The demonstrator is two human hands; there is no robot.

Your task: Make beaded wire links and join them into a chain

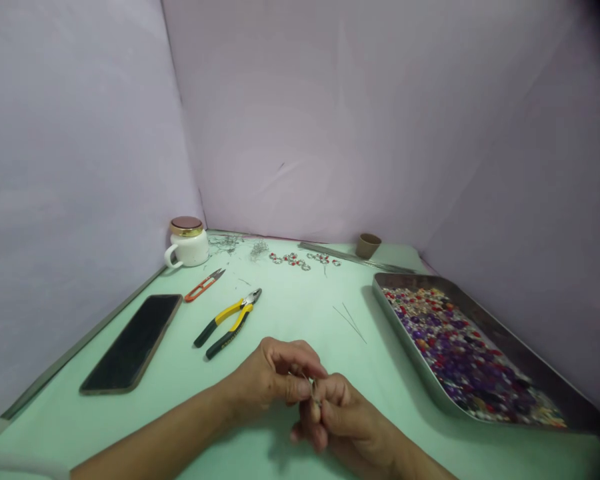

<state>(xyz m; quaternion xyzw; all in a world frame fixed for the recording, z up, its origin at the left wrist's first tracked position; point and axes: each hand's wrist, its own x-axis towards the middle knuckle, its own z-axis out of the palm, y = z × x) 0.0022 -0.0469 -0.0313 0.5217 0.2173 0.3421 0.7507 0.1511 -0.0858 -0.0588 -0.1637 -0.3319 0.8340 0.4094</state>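
My left hand and my right hand meet above the front middle of the table. Between their fingertips is a small looped piece of thin wire, largely covered by the fingers. Thumb and fingers of the left hand pinch it from the left, while the right thumb and forefinger grip it from the right. Whether beads are on it, I cannot tell. Pliers with yellow and black handles lie just beyond my left hand, jaws pointing away. Two loose wires rest on the table beyond my right hand.
A metal tray of mixed beads stands at right. Left are a phone, orange thread snips and a lidded white mug. Beaded rings, wire scraps, long wires and a small brown cup line the back.
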